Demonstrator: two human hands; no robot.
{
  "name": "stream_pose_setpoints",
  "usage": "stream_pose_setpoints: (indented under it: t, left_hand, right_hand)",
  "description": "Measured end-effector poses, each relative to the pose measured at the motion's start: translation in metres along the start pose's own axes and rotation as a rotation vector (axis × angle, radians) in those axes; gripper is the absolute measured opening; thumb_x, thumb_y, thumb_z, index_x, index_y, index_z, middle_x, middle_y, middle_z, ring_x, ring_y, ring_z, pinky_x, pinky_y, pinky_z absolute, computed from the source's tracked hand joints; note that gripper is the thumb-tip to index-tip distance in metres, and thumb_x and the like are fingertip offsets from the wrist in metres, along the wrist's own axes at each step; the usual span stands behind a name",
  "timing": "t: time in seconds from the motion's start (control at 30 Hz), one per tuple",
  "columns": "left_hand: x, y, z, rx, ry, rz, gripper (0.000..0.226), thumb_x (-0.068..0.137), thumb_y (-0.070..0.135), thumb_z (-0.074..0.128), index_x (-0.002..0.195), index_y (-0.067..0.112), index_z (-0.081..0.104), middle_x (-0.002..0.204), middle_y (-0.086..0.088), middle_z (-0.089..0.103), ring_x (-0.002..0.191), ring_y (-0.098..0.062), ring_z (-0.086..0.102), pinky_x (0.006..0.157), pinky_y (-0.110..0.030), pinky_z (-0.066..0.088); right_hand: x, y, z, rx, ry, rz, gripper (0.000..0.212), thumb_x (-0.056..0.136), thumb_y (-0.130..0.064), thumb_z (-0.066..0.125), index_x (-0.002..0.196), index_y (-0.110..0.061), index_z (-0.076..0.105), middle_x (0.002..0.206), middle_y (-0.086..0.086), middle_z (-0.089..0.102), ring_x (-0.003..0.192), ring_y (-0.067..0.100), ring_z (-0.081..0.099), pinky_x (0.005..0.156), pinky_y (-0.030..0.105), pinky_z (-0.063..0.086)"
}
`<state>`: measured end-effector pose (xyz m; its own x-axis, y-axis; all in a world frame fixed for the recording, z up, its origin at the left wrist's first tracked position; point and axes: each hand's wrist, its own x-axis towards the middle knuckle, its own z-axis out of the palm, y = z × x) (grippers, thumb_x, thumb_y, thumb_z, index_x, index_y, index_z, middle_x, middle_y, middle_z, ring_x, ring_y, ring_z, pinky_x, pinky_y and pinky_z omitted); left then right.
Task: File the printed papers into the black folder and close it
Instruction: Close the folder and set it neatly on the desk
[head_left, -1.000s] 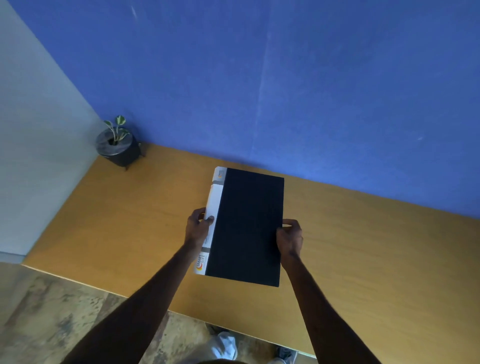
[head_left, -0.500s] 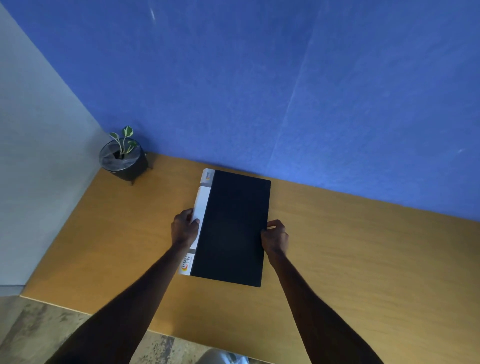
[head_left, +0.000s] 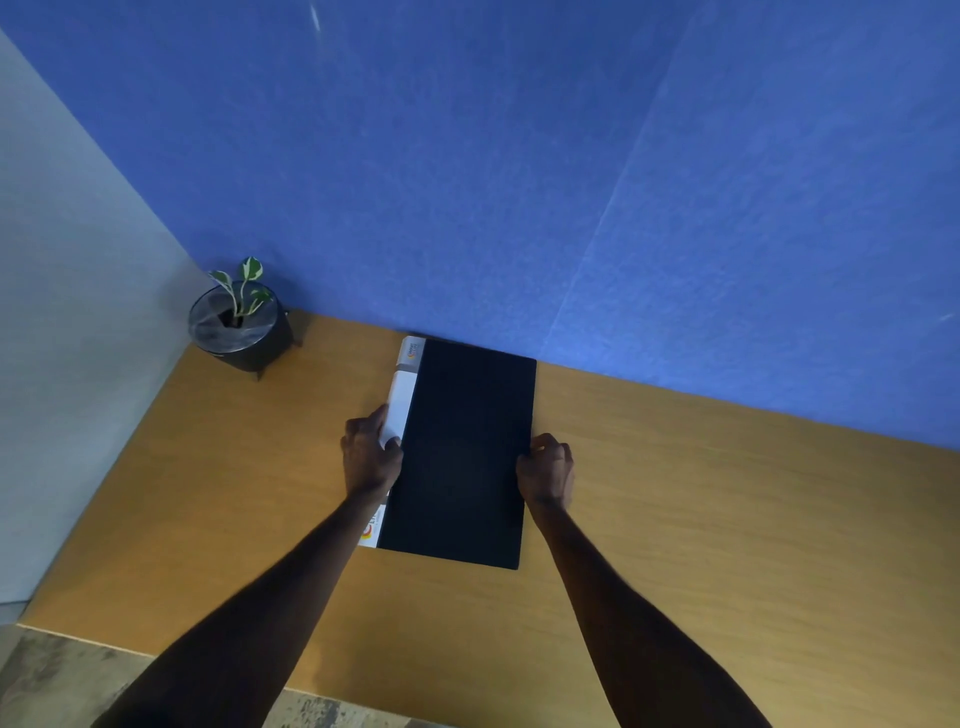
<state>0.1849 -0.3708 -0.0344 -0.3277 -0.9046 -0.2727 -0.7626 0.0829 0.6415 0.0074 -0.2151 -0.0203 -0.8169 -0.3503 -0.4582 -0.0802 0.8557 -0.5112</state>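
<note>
Black, flat and closed, the stiff plastic folder with its white spine (head_left: 457, 452) lies on the tan wooden worktop (head_left: 727, 519) against the blue wall. Left hand (head_left: 370, 457) clasps the spine edge, right hand (head_left: 545, 473) the opening edge. It looks light and slick; the long edges seem the best holds.

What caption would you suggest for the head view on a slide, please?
Both hands, left hand and right hand, grip the closed black folder on the wooden desk near a potted plant.
</note>
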Motion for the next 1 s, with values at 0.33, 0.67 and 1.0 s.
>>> stream_pose_setpoints:
  t: [0.33,0.67,1.0]
  left_hand:
    - [0.007,-0.001,0.0,0.01,0.001,0.025,0.059,0.102,0.005,0.066,0.16,0.007,0.054,0.152,-0.015,0.065,0.149,-0.035,0.048,0.124,-0.052,0.042]
    - [0.009,0.001,0.002,0.044,0.006,0.049,0.059,0.101,0.004,0.068,0.159,0.006,0.055,0.152,-0.019,0.064,0.147,-0.039,0.05,0.125,-0.052,0.043]
    - [-0.017,0.014,0.008,0.165,0.06,0.06,0.062,0.105,0.017,0.066,0.163,0.01,0.046,0.165,-0.017,0.04,0.152,-0.04,0.044,0.119,-0.055,0.05]
  right_hand:
    - [0.003,-0.002,0.005,0.008,0.002,-0.011,0.035,0.104,-0.011,0.065,0.138,-0.009,0.058,0.137,0.015,0.067,0.121,0.039,0.071,0.096,0.056,0.064]
    - [0.003,-0.002,0.002,-0.017,-0.017,-0.019,0.036,0.105,-0.011,0.062,0.14,-0.01,0.056,0.14,0.014,0.062,0.121,0.039,0.069,0.095,0.056,0.064]
    - [-0.005,0.003,-0.01,-0.081,-0.044,-0.132,0.039,0.108,-0.013,0.055,0.146,-0.012,0.051,0.145,0.013,0.059,0.123,0.041,0.068,0.091,0.052,0.064]
